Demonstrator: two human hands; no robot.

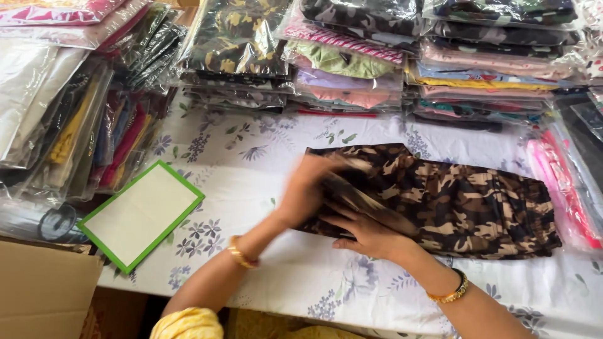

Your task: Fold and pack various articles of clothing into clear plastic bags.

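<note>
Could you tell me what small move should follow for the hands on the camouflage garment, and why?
Probably press the fold flat: the left hand is lifting the near end of the camouflage garment while the right hand pins its lower edge, and the rest lies flat.

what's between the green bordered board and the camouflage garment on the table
In the head view, only bare flowered tablecloth separates the green-bordered board from the camouflage garment.

Folded camouflage trousers (465, 201) flat on cloth

A clothing shop or packing room: stacks of bagged garments (352, 56) around a floral-clothed table (264, 163).
</note>
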